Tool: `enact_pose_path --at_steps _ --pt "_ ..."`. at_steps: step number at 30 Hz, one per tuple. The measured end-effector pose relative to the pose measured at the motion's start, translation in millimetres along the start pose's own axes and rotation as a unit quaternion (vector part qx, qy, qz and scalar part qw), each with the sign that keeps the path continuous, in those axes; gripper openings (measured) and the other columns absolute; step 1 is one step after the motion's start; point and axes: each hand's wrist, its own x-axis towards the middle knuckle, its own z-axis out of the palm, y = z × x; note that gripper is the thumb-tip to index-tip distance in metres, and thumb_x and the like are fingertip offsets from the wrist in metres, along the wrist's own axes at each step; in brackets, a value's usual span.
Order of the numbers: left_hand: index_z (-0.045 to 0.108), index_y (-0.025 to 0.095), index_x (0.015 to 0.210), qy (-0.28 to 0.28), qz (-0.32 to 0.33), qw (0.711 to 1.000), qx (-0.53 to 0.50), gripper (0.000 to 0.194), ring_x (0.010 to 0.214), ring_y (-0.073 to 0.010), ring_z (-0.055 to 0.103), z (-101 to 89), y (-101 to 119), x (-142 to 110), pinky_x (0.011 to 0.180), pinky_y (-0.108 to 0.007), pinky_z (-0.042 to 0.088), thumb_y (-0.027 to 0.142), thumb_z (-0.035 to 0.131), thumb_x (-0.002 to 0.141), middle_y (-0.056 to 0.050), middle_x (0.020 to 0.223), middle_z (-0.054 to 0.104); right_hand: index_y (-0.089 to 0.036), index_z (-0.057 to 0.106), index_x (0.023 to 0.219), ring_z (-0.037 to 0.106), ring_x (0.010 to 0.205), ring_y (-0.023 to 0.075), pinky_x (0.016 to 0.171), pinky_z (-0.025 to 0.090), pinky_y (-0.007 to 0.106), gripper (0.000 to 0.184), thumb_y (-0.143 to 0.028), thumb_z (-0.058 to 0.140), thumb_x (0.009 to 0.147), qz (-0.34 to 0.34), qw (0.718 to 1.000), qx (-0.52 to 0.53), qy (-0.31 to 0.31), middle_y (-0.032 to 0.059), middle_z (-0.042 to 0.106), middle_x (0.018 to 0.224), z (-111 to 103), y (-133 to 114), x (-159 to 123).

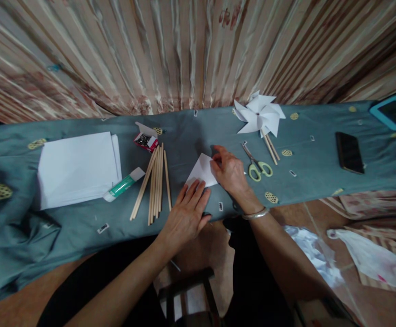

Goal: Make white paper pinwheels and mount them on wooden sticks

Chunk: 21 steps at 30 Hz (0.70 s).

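A small piece of white folded paper (202,169) lies on the cloth in front of me, one corner pointing away. My left hand (188,213) rests flat with its fingertips on the paper's near edge, fingers stretched out. At the right side of the paper, my right hand (230,172) has its fingers curled around the edge, thumb side on the sheet; part of the paper is hidden beneath it. Scissors with green handles (259,170) lie just right of that hand. Several wooden sticks (156,186) lie left of the paper.
On the left are a stack of white paper (78,168), a green-and-white glue tube (123,185) and an open red box of small metal pieces (146,140). Paper pinwheels on sticks (259,113), a phone (350,152) and a blue-framed device (393,112) lie right. A curtain (184,54) hangs behind.
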Motion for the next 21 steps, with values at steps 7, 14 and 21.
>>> enact_pose_path --at_steps 7,14,21 --pt "0.038 0.011 0.143 -0.009 -0.007 1.0 -0.014 0.059 0.146 -0.0313 0.029 -1.6 0.4 0.5 0.117 -0.051 0.03 0.035 0.057 0.092 -0.019 0.153 0.039 -0.01 0.053 0.128 0.066 0.092 0.0273 0.086 0.052 0.043 0.042 -0.02 0.046 0.088 0.001 1.0 -0.004 -0.003 0.0126 0.074 0.097 0.7 -0.2 0.3" --pt "0.04 0.009 0.142 -0.011 -0.006 1.0 -0.007 0.06 0.145 -0.0326 0.03 -2.7 1.9 1.3 0.117 -0.052 0.031 0.036 0.059 0.091 -0.02 0.152 0.04 -0.01 0.053 0.128 0.066 0.092 0.0275 0.086 0.052 0.043 0.042 -0.02 0.046 0.088 0.001 1.0 -0.01 -0.009 0.0123 0.074 0.097 -0.4 -0.9 0.4" --pt "0.04 0.008 0.141 -0.021 0.0 1.0 0.007 0.063 0.144 -0.0345 0.031 0.3 0.8 0.3 0.117 -0.053 0.03 0.041 0.058 0.091 -0.021 0.151 0.041 -0.004 0.051 0.131 0.064 0.096 0.0279 0.089 0.052 0.042 0.044 -0.018 0.045 0.09 -0.003 0.999 -0.032 -0.018 0.0142 0.073 0.1 -1.5 -4.3 0.2"
